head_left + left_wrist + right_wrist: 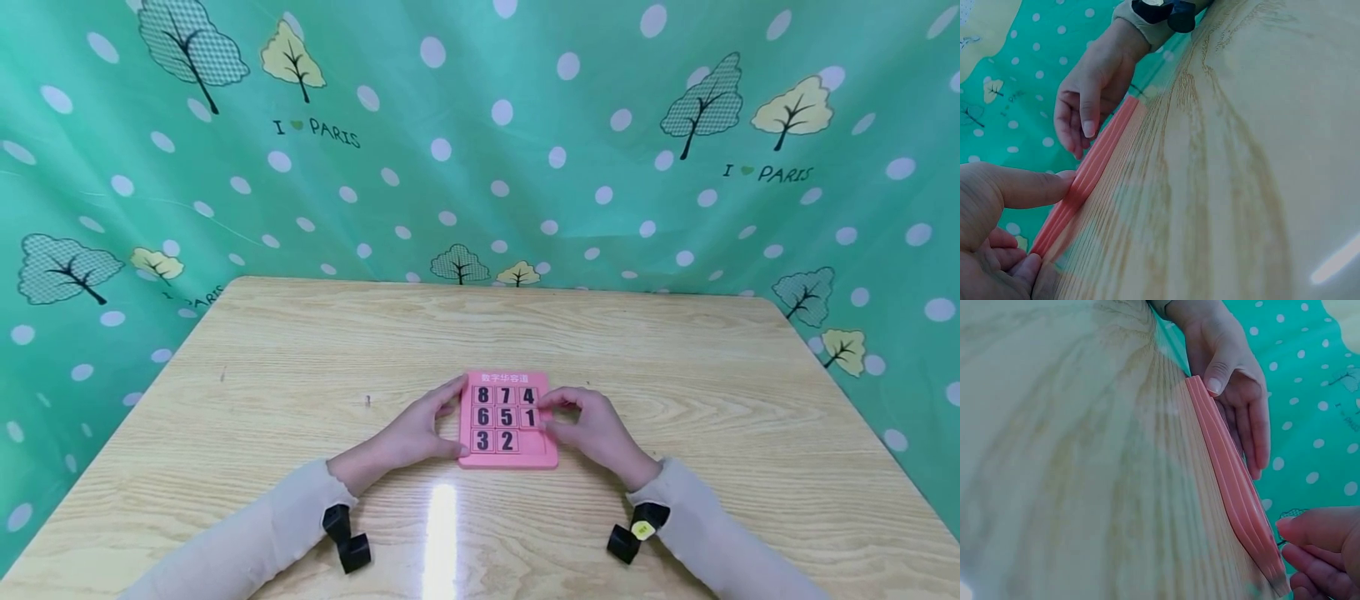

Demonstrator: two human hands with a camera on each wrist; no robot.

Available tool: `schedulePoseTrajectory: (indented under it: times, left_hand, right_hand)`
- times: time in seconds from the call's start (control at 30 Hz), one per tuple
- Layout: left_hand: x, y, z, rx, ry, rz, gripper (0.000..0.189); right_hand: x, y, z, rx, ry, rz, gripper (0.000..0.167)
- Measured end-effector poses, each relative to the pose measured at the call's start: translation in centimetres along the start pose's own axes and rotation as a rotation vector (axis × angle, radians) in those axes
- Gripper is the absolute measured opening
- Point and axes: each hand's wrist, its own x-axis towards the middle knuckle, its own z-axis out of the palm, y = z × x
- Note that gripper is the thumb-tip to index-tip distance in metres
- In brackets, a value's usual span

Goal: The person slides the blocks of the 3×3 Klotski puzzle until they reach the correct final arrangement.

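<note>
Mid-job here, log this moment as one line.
left hand: holds pink number puzzle, left side | right hand: beside tile 4, tile 1 | bottom-right slot: vacant

Both arms wear long, pale off-white fabric sleeves: the left sleeve [240, 533] and the right sleeve [727, 533] each end in a loose cuff behind the bare fingers [450, 389]. Behind the left fingers, by the cuff, sits a black, angular wrist mount [352, 550] with a blocky end; its black counterpart [624, 542] behind the right fingers carries a rounded yellow label [643, 530], its markings too small to read.
</note>
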Motion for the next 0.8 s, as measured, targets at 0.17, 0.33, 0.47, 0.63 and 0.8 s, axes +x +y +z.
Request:
schedulePoseTrajectory:
  times: [0.17, 0.33, 0.47, 0.63, 0.8]
  left_hand:
    - [0.06, -0.05, -0.01, 0.008, 0.006, 0.002, 0.100]
    - [0.09, -0.06, -0.03, -0.003, 0.000, 0.004, 0.100]
    - [0.01, 0.04, -0.06, -0.006, -0.003, 0.000, 0.100]
    - [-0.02, 0.06, -0.04, -0.004, 0.002, -0.010, 0.100]
    - [0.07, -0.06, 0.03, -0.005, 0.002, -0.011, 0.100]
  right_hand:
    - [0.13, 0.18, -0.11, 0.006, -0.005, -0.022, 0.025]
    - [0.18, 0.18, -0.12, 0.016, -0.013, 0.004, 0.026]
    - [0.10, 0.14, -0.07, 0.030, -0.023, 0.033, 0.027]
    - [0.06, 0.23, -0.12, 0.042, -0.033, 0.018, 0.027]
    - [0.07, 0.40, -0.21, 0.055, -0.047, -0.008, 0.027]
